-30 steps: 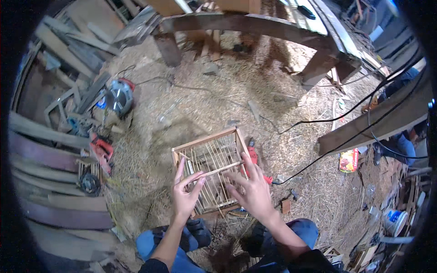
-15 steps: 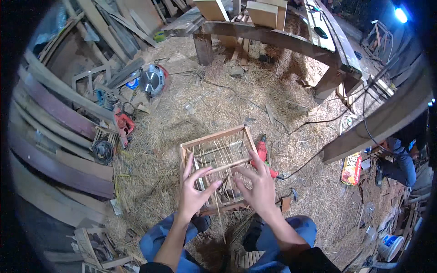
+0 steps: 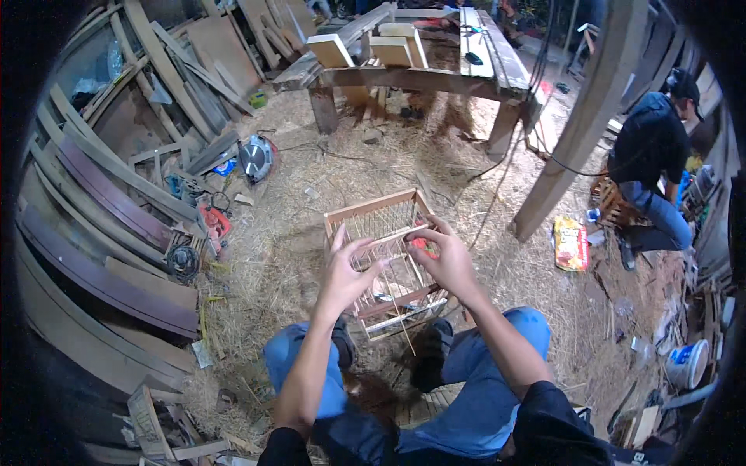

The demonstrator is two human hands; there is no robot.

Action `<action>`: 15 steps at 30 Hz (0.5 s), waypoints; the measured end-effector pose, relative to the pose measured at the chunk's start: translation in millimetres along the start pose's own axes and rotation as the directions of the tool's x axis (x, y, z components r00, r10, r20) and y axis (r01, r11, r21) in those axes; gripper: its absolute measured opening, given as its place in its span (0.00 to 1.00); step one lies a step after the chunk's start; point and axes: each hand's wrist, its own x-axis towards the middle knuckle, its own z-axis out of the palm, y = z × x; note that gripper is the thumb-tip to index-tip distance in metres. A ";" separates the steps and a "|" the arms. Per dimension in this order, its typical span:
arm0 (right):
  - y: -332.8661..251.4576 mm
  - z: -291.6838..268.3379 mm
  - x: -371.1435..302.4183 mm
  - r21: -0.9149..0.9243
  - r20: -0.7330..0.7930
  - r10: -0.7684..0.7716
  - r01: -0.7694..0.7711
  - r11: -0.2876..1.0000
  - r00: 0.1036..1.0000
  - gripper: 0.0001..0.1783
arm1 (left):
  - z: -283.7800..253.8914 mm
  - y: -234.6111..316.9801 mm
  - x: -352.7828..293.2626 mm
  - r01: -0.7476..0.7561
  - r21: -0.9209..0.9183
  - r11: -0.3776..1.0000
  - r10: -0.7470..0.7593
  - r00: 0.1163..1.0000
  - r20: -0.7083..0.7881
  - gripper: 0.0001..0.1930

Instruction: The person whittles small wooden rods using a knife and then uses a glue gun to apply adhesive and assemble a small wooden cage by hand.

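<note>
A small wooden cage [image 3: 370, 206] with thin upright rods stands on the ground in front of my knees. A pale crossbar [image 3: 395, 236] spans its middle, between my two hands. My left hand [image 3: 347, 273] is at the cage's left side, fingers curved over the frame and crossbar end, thumb held away from them. At the other end my right hand [image 3: 453, 264] has its fingers bent round the crossbar, fingertips close together. Partly behind that hand shows a red power drill [image 3: 424, 247]. One thin loose-ended stick [image 3: 407, 339] pokes out at the cage's near side.
Straw and shavings cover the ground. Circular saw [image 3: 256, 158], red power tool [image 3: 213, 220] and stacked boards [image 3: 101, 268] lie left. A wooden workbench [image 3: 420, 78] stands ahead; a slanting post [image 3: 571, 132], bright bag [image 3: 571, 243], white bucket [image 3: 687, 363] and crouching person [image 3: 657, 155] are right.
The view has tipped up and turned right, showing more of the person at right. My hands stay at the crossbar; the right fingers have drawn closer together. The drill is now mostly covered.
</note>
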 end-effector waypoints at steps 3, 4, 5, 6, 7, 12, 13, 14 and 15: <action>-2.4 -26.0 -23.1 -0.085 -0.026 0.009 -0.011 0.996 1.000 0.17 | 16.4 23.5 -10.0 -0.055 -0.014 0.998 0.054 0.998 -0.016 0.27; -1.3 -33.9 -30.0 -0.107 0.005 0.037 -0.036 0.994 0.999 0.21 | 17.3 32.2 -10.0 -0.081 -0.011 0.997 0.080 0.997 -0.017 0.27; -7.8 -39.1 -36.6 -0.103 -0.001 0.038 -0.038 0.994 0.999 0.21 | 14.0 36.8 -9.8 -0.104 -0.001 0.995 0.104 0.994 -0.024 0.26; -15.4 -45.3 -43.2 -0.164 0.031 -0.010 0.014 0.986 0.999 0.23 | 11.8 33.1 -7.9 -0.115 -0.004 0.993 0.115 0.993 -0.022 0.25; -22.5 -50.4 -48.2 -0.222 0.066 -0.056 0.069 0.973 0.996 0.26 | 8.2 29.4 -8.8 -0.118 0.000 0.993 0.118 0.993 -0.021 0.25; -25.5 -70.8 -63.5 -0.247 0.072 -0.099 0.114 0.962 0.993 0.28 | 20.4 31.9 -13.7 -0.169 -0.132 0.977 0.176 0.983 0.045 0.22; -18.1 -69.8 -65.2 -0.245 0.072 -0.102 0.116 0.963 0.992 0.28 | 24.4 33.8 -16.3 -0.169 -0.129 0.977 0.176 0.984 0.043 0.22; -4.6 -67.4 -65.3 -0.220 0.058 -0.082 0.093 0.971 0.995 0.27 | 28.9 36.7 -18.4 -0.063 -0.122 0.991 0.075 0.993 0.093 0.22; 7.6 -69.4 -66.0 -0.208 0.039 -0.057 0.064 0.976 0.998 0.26 | 37.9 42.9 -18.4 0.038 -0.122 0.992 -0.019 0.989 0.148 0.21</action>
